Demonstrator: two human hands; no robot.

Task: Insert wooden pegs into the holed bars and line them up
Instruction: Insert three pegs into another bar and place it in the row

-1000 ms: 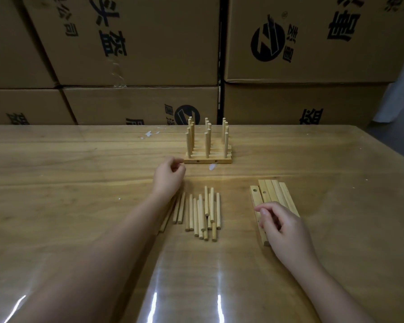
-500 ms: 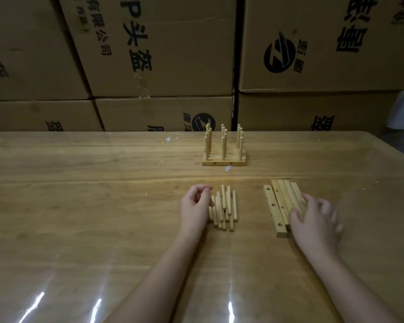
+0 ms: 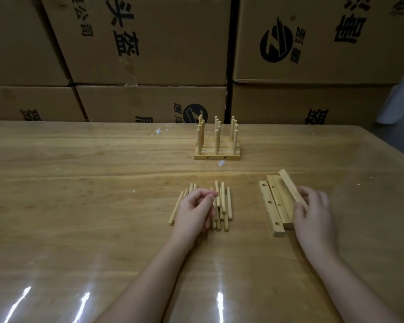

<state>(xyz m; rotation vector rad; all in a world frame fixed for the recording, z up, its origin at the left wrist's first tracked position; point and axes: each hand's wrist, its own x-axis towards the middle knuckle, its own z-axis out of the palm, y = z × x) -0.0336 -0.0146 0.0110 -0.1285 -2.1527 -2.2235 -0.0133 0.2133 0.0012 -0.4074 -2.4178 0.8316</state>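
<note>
Whereas half a second ago the right hand (image 3: 314, 213) lay over the near ends of the flat holed bars (image 3: 269, 202), its thumb and fingers are now clamped on the outermost bar (image 3: 289, 186), tipped up on edge at the stack's right side, centre right of the frame. The left hand (image 3: 194, 212) has slid onto the loose pegs (image 3: 224, 203) at centre, fingers curled, thumb meeting forefinger; whether they pinch a peg cannot be told. Stacked cardboard cartons (image 3: 149, 38) fill the upper frame behind the glossy wooden surface (image 3: 79, 194). Finished bars with upright pegs (image 3: 216, 157) stand at upper centre, with white scraps (image 3: 159, 131) to their left.
</note>
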